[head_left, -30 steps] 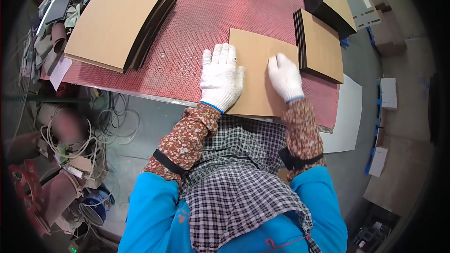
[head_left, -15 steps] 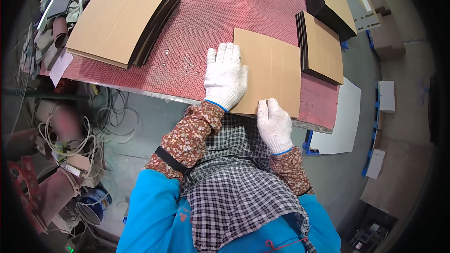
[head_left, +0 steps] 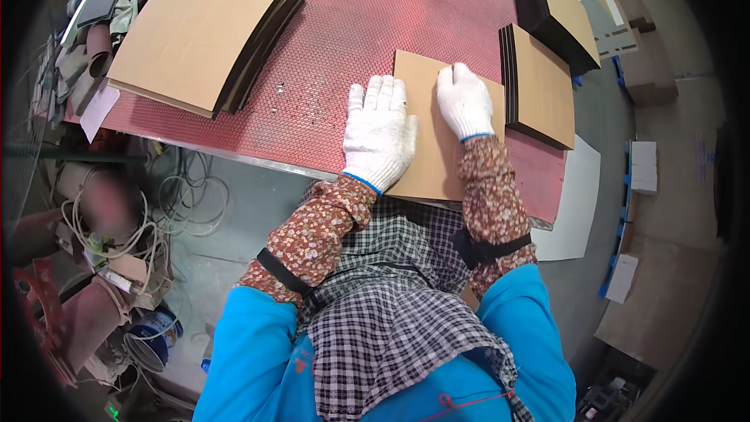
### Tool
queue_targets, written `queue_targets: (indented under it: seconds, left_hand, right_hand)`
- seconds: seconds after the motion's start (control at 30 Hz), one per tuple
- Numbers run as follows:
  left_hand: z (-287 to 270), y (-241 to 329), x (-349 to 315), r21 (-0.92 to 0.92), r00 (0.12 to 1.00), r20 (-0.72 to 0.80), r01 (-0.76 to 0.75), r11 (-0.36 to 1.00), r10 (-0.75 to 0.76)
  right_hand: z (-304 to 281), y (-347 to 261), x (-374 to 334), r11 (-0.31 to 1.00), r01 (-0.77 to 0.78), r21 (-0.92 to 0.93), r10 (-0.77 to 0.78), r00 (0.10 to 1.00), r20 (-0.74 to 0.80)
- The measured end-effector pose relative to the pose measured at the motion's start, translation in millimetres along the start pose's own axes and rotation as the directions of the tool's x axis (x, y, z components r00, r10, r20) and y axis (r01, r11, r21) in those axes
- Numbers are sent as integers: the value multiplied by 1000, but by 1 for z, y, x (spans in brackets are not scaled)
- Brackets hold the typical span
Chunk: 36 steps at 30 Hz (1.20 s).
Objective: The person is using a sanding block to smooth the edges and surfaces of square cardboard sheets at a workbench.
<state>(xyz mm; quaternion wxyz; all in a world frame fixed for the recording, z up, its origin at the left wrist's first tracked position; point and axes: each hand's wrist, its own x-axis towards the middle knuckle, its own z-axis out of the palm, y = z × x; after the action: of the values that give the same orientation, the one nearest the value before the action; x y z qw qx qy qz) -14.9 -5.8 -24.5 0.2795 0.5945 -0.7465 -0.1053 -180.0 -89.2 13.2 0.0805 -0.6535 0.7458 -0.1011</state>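
Observation:
A tan rectangular board [head_left: 430,160] lies at the near edge of the red mesh-topped table [head_left: 375,16]. My left hand [head_left: 380,129], in a white knit glove, rests flat along the board's left edge with its fingers stretched forward. My right hand [head_left: 464,100], gloved the same way, presses on the board's far right part with its fingers curled closed. Whatever is under those fingers is hidden by the glove. Shallow lengthwise lines show faintly on the board's face.
A tall stack of tan boards with dark edges [head_left: 207,23] stands at the left. Two smaller stacks [head_left: 539,82] [head_left: 558,12] sit at the right. Rolls and scraps [head_left: 98,51] crowd the far left. Coiled hoses [head_left: 191,187] and a blue bucket [head_left: 156,336] lie below on the floor.
My right hand has slid from the board's near edge to its far part, still closed. A small brown-edged piece visible in it before is now hidden. My left hand stays nearly in place.

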Motion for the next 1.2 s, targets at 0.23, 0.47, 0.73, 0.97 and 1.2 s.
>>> queue_targets:
  seconds: [0.23,0.47,0.73,0.97,1.2]
  left_hand:
    - [4,-3,-2,15,1000,-25,-1,1000,1]
    - [2,-4,-1,-10,997,-71,-17,1000,17]
    - [2,-4,0,-16,999,-49,-16,1000,15]
    - [-18,8,-8,-44,983,-163,-98,994,89]
    - [-36,38,-53,-154,998,-56,13,988,-22]
  right_hand:
    - [3,-1,-38,999,32,-10,-32,999,-9]
    - [-16,6,-153,994,67,87,-71,997,44]
    - [-35,12,-199,989,22,147,-34,996,81]
    - [-39,86,-176,987,-130,-90,110,974,-199]
    - [-29,99,-168,867,-297,399,354,932,-77]
